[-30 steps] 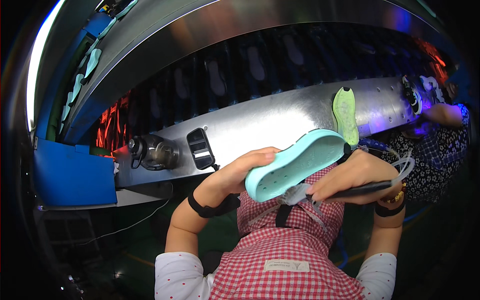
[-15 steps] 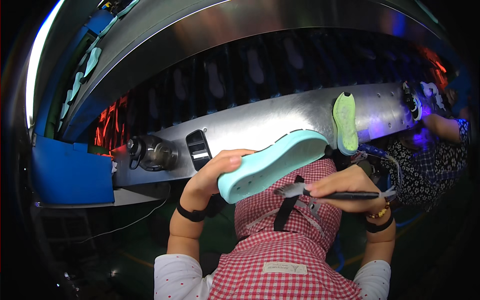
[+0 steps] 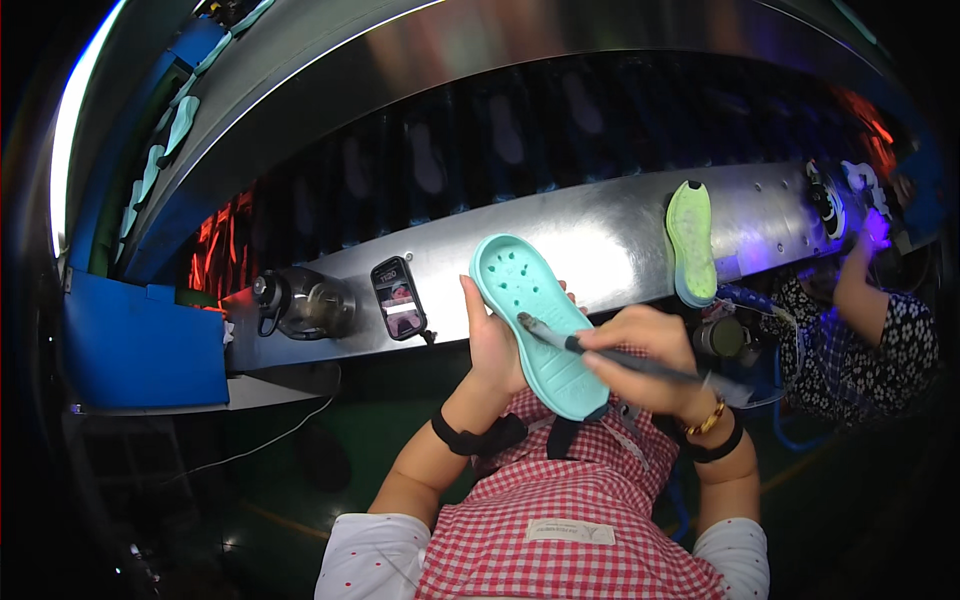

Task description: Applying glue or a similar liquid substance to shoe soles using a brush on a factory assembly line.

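Note:
A turquoise shoe sole [image 3: 548, 375] stands tilted in front of my apron, its hollow inner face toward me and the end with small holes farthest away. My left hand [image 3: 493, 350] grips it from its left side, with the fingers behind it. In my right hand [image 3: 645, 350] is a brush [image 3: 590, 352] with a dark handle, held like a pen. Its bristles meet the sole's inner face near the middle. Beyond my right hand, a yellow-green sole [image 3: 690, 240] lies on the metal bench [image 3: 590, 230].
On the bench to the left are a dark transparent bottle [image 3: 318, 305] and a phone [image 3: 398, 298]. Behind runs a dark conveyor [image 3: 460, 160] carrying several soles under a metal hood. A co-worker's arm [image 3: 862, 290] reaches toward shoe parts [image 3: 828, 200] at the right.
My left hand has turned the sole from lying slantwise to nearly upright and moved it right. The brush has come up onto its inner face. The phone's screen has lit up.

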The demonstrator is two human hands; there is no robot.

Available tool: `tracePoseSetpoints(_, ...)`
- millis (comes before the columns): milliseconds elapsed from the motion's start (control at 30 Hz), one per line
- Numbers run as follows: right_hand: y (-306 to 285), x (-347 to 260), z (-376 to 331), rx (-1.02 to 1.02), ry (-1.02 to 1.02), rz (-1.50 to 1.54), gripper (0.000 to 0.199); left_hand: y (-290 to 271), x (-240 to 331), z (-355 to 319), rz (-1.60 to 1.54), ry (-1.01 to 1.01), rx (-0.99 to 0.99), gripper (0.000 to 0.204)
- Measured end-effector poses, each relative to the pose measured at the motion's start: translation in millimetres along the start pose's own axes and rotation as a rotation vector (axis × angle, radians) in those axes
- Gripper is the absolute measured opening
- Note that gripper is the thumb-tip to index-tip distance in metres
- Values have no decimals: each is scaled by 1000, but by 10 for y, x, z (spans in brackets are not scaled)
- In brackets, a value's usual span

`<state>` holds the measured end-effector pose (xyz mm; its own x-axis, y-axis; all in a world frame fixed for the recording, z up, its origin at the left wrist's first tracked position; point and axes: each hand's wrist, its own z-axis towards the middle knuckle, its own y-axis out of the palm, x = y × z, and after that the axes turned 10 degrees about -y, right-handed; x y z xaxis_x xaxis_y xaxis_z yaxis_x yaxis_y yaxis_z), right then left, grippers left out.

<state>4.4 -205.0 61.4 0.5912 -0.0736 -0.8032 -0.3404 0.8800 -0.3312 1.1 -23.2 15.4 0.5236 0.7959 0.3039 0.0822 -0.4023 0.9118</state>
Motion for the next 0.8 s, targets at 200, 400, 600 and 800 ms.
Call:
tracePoseSetpoints(200, -122, -201, -62, -281, -179, 13, 18, -43, 157, -34, -7, 158, 123, 81)
tracePoseSetpoints(400, -38, -187, 93, -50, 56, 136, 20, 159, 58, 12, 1, 215, -11, 85)
tracePoseSetpoints(600, -145, -202, -7, -14, 104, 355, 22, 198, 140, 5, -16, 288, 17, 86)
tracePoseSetpoints(800, -178, -226, 47, -316, -4, 356, 26, 234, 266, 8, 50, 349, -30, 87)
